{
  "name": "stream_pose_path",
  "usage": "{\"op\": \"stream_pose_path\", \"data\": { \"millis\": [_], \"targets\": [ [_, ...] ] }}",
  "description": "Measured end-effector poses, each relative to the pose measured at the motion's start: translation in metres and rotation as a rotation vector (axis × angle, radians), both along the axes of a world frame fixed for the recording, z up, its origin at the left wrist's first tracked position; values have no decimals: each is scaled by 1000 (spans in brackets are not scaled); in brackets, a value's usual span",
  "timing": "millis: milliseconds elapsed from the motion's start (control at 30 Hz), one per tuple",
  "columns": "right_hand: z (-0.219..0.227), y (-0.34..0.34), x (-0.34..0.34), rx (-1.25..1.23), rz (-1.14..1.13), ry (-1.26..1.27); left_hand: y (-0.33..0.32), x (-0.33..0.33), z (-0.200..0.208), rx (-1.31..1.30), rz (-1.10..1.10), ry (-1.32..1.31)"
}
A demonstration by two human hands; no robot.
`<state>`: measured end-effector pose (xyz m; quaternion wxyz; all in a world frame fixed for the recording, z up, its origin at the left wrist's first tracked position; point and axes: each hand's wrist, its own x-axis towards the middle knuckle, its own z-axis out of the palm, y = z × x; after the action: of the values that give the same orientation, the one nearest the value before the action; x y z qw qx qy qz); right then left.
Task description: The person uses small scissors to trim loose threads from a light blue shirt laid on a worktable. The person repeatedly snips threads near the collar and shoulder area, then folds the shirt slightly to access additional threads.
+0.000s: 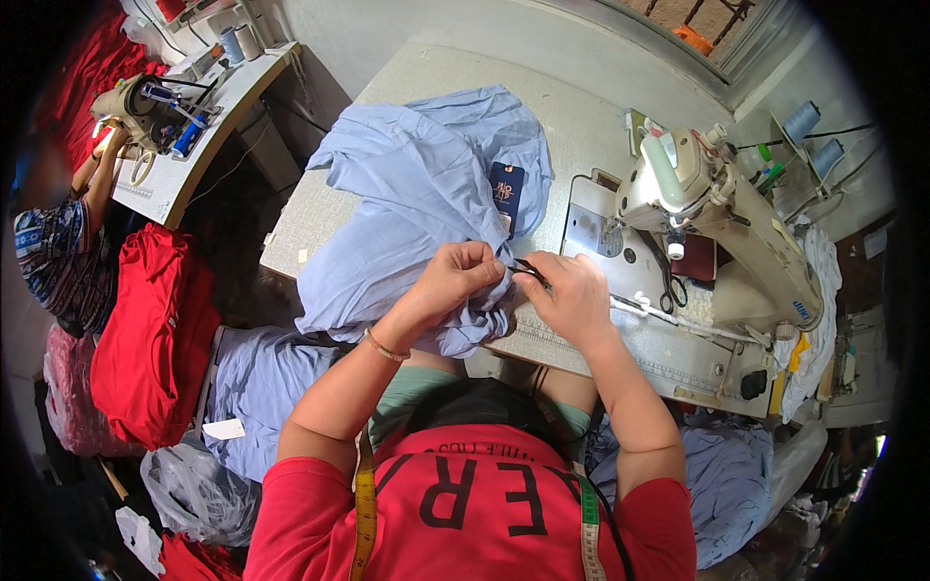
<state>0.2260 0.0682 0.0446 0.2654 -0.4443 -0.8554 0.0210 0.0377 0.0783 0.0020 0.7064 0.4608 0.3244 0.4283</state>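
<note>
A light blue garment (387, 194) lies bunched on the sewing table, its near part hanging over the front edge. My left hand (455, 276) is closed in a pinch on the garment's cloth. Close by on the right, my right hand (570, 293) grips small black thread snips (529, 270), whose two points face the left fingertips. Whether the points touch cloth or thread is too small to tell. A dark blue hang tag (506, 192) rests on the garment just beyond my hands.
To the right stands a white sewing machine (693, 179), with black-handled scissors (670, 289) beside its base. Thread cones (802, 121) sit behind it. Red cloth (155, 339) and more blue garments (266, 387) are piled at left. Another person's arm (92, 184) reaches to a second machine (136, 107).
</note>
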Motion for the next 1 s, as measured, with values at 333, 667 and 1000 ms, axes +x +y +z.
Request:
{"op": "stream_pose_path", "data": {
  "millis": [333, 667, 1000],
  "targets": [
    [8, -9, -5, 112, -56, -154, -1, 1, -1, -23, 0, -21],
    [-6, -2, -3, -350, -62, 248, 3, -2, -4, -14, -26, -31],
    [-12, 2, -5, 318, 35, -178, 6, -4, -10, -38, -37, -64]
  ]
}}
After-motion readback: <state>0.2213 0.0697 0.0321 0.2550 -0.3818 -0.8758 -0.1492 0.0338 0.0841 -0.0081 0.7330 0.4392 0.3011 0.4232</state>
